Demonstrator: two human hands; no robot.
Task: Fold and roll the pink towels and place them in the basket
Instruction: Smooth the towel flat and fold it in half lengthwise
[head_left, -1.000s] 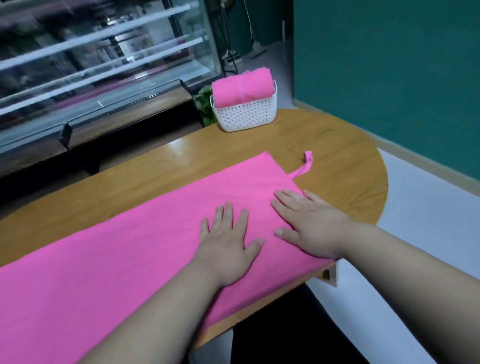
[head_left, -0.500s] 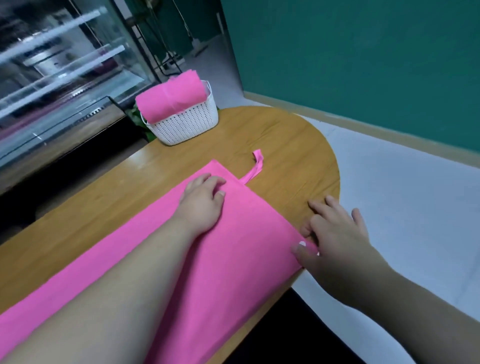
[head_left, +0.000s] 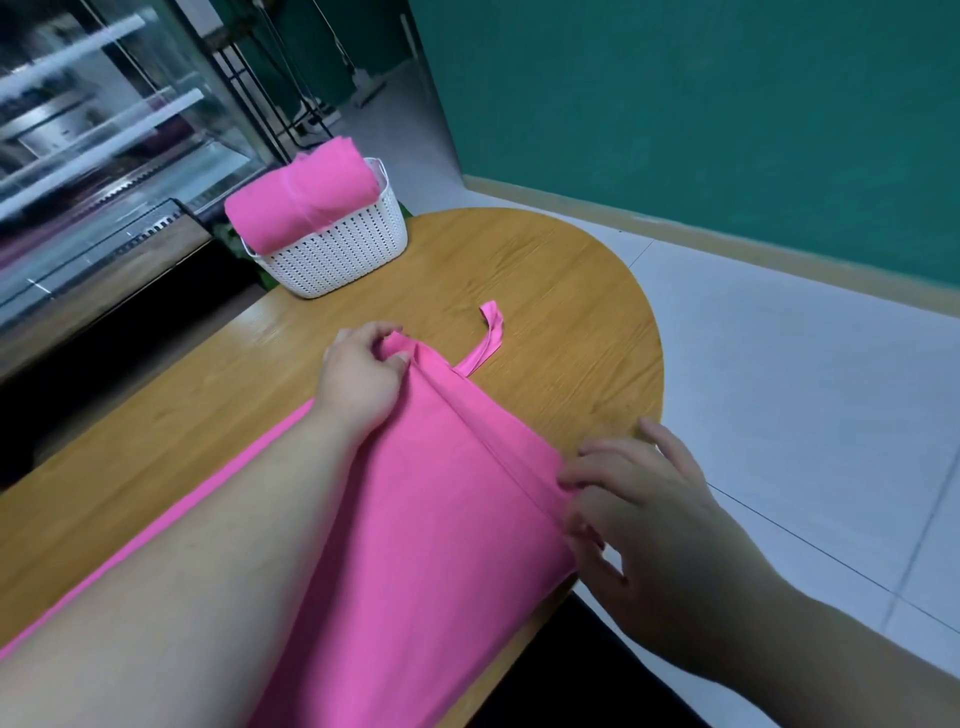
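long flat pink cloth towel (head_left: 415, 519): lies along the rounded wooden tabletop (head_left: 545, 270), its short end turned over into a narrow fold that runs between the hands
left hand (head_left: 358, 376): fingers curled, pinching the fold's far corner
right hand (head_left: 644, 514): pinching the fold's near corner at the tabletop's edge
white perforated plastic basket (head_left: 343, 254): well beyond the left hand, holding a rolled pink towel (head_left: 301, 202)

Dim, even indoor light, with faint shadows. The glass case (head_left: 104, 156) is blurred and streaked with glare; edges bow outward.
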